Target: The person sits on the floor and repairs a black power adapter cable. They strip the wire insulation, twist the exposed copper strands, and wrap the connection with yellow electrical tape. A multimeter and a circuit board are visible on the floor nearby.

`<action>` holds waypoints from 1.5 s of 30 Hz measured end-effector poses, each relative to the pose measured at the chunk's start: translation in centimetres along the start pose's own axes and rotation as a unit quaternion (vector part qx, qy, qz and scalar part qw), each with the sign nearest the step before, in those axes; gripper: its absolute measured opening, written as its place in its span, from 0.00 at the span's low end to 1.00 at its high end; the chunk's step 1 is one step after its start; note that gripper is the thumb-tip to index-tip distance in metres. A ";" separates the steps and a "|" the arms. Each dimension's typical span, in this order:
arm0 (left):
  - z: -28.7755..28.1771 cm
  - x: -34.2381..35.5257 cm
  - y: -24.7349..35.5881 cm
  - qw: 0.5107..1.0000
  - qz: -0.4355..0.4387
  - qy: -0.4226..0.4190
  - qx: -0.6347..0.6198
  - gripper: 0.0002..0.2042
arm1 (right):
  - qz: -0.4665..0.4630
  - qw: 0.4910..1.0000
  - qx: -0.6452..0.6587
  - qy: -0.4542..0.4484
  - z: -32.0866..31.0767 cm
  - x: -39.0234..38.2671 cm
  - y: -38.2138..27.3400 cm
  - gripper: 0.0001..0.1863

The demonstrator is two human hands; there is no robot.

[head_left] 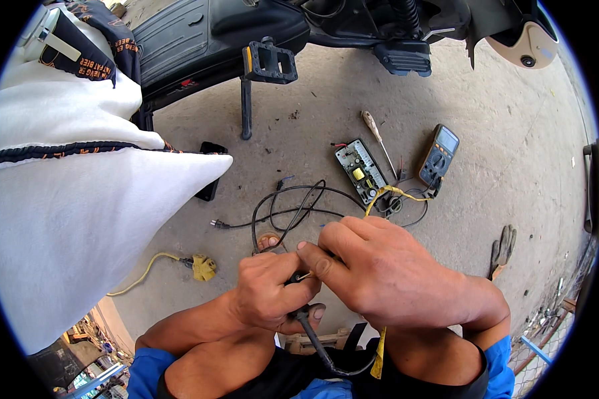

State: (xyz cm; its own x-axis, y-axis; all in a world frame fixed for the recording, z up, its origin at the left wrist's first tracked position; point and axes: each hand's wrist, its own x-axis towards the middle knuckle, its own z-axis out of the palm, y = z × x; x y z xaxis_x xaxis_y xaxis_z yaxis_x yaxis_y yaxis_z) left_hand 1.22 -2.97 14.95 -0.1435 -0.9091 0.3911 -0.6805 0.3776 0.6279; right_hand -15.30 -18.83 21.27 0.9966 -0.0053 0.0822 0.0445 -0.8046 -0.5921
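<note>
My left hand (273, 289) is closed around a thick black cable (321, 349), which hangs from it in a curve over my lap. A dark end piece, partly covered by the fingers, sits in that grip. Close against it, my right hand (379, 266) is bent in a pinch, thumb and forefinger meeting over the cable's end. A thin pale-yellow sliver shows between the hands; what the right fingers hold is hidden. Yellow tape-like strip (379, 359) hangs below the right wrist, and a similar yellow length (383, 191) shows beyond the knuckles.
On the concrete lie an open circuit board (361, 169), a screwdriver (373, 128), a multimeter (439, 154), a tangled black cord (273, 196), a yellow plug (203, 267) and a glove (503, 249). A motorbike (213, 50) stands ahead; white cloth (80, 213) spreads at left.
</note>
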 end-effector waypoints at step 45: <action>0.5 -0.7 -0.8 0.995 -0.086 0.051 -0.023 0.10 | 0.145 0.952 0.062 0.261 -1.0 -4.1 3.0 0.19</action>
State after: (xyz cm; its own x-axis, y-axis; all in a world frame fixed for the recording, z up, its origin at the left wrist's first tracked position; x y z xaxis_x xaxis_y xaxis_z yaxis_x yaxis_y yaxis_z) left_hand 1.55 -2.77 13.87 0.0478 -0.9390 0.3407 -0.6548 0.2281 0.7206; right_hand -19.32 -21.75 19.94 0.7989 -0.5379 0.2690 -0.1883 -0.6485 -0.7375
